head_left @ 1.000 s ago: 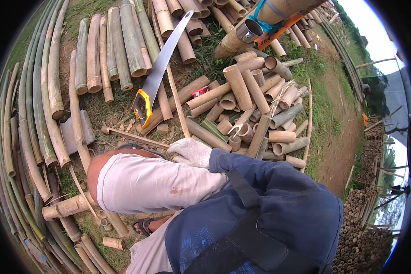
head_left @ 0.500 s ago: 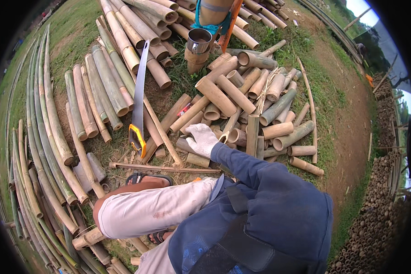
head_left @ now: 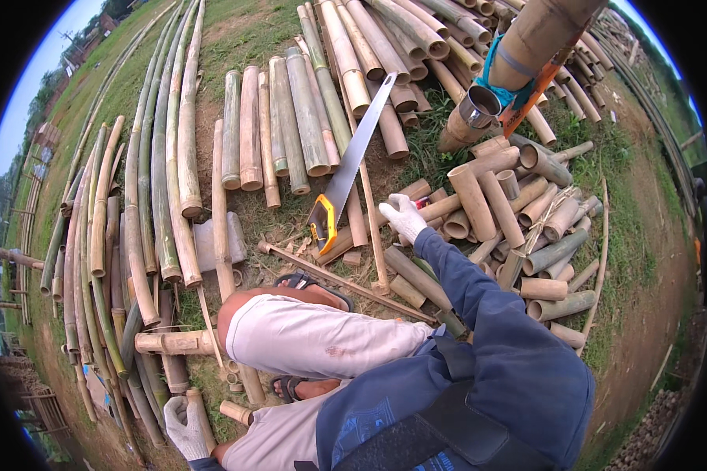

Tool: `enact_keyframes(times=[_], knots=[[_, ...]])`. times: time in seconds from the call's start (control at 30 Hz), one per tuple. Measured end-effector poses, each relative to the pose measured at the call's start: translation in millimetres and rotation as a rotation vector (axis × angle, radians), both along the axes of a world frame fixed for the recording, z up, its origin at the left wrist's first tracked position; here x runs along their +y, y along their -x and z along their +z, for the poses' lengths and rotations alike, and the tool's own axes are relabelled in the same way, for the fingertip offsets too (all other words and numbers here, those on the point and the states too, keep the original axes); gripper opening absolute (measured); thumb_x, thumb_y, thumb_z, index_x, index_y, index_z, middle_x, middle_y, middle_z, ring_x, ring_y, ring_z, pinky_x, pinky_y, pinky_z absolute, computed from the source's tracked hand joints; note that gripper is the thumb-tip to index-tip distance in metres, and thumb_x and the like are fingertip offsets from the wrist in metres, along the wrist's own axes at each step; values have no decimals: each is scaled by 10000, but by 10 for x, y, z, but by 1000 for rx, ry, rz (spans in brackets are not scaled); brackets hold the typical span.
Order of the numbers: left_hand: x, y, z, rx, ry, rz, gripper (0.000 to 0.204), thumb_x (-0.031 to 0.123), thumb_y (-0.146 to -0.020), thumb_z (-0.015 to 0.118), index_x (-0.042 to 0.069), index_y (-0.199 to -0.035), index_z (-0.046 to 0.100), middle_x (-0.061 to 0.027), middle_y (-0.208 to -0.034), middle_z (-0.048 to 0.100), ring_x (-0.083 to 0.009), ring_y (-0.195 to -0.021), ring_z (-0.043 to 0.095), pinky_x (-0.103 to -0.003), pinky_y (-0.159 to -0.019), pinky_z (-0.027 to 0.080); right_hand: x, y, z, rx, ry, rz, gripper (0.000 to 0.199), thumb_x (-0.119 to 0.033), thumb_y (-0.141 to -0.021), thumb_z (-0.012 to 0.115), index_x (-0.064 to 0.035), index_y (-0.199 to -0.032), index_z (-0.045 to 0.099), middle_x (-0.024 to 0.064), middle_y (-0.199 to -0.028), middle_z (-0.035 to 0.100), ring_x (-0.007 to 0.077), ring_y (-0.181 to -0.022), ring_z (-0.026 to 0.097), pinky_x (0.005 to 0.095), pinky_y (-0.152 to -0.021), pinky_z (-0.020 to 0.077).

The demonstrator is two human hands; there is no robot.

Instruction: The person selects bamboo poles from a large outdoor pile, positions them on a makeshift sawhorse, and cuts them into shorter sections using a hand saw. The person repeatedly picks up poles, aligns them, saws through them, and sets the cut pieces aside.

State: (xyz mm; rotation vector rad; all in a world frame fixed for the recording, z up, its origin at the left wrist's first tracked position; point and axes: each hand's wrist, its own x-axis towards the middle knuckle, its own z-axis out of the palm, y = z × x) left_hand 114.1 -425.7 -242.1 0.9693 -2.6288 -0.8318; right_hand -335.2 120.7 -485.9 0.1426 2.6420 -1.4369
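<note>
Currently I observe a thin bamboo strip (head_left: 375, 239) between the saw (head_left: 355, 161) and the released right hand (head_left: 404, 218), cut bamboo (head_left: 473, 202) heaped alongside, left hand (head_left: 185, 430) grip unverifiable, a metal cup (head_left: 478, 108) with contents unclear.

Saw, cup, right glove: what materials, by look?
Saw blade: bare metal, probably steel; smooth grey sheen.
Saw handle: likely moulded plastic; solid yellow with black parts.
Cup: polished metal, perhaps stainless steel; mirror-like reflections.
Right glove: matte white fabric, seemingly knit; fibre unclear.
</note>
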Motion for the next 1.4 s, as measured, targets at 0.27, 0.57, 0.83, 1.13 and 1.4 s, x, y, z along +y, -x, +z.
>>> enact_keyframes(times=[0.27, 0.57, 0.83, 1.13, 1.4], knots=[[217, -45, -11, -50, -78, 21, 359, 96, -990, 830, -9, -1294, 673, -69, -1071, 720, -148, -942, 697, -315, -865, 591, -481, 478, -249, -164, 335, -61, 865, -529, -978, 853, 23, -1565, 539, 215, -1378, 674, 327, -1186, 693, 453, -1060, 565], [204, -184, -106, -28, -66, -87, 343, 112, -967, 865, 7, -1255, 712, -73, -983, 727, -131, -826, 683, -302, -772, 590, -402, 180, 273, -480, 776, -126, 305, -220, -1011, 854, -166, -1177, 604, -30, -858, 577, 95, -607, 519, 296, -491, 466], [253, -284, -72, -1, -133, 29, 365, 131, -990, 858, -14, -1283, 696, -78, -1027, 725, -134, -857, 682, -302, -783, 598, -220, 157, 1277, -637, 1094, -226, 259, -178, -1013, 875, -145, -986, 620, -42, -766, 543, 58, -535, 427, 245, -456, 373], [243, -350, -52, 19, -111, 59, 353, 142, -1017, 831, -4, -1307, 690, -74, -1050, 721, -137, -890, 683, -306, -808, 597, -93, 153, 1782, -615, 1099, -169, 281, -221, -1029, 872, -116, -943, 626, -66, -681, 459, 59, -530, 389, 248, -458, 324], [203, -353, -78, 10, -78, 71, 360, 140, -1020, 824, -6, -1321, 693, -76, -1057, 730, -150, -910, 703, -322, -852, 604, -171, 149, 1492, -596, 1084, -69, 251, -210, -1046, 850, -114, -964, 633, -54, -756, 503, 66, -568, 417, 256, -482, 360]])
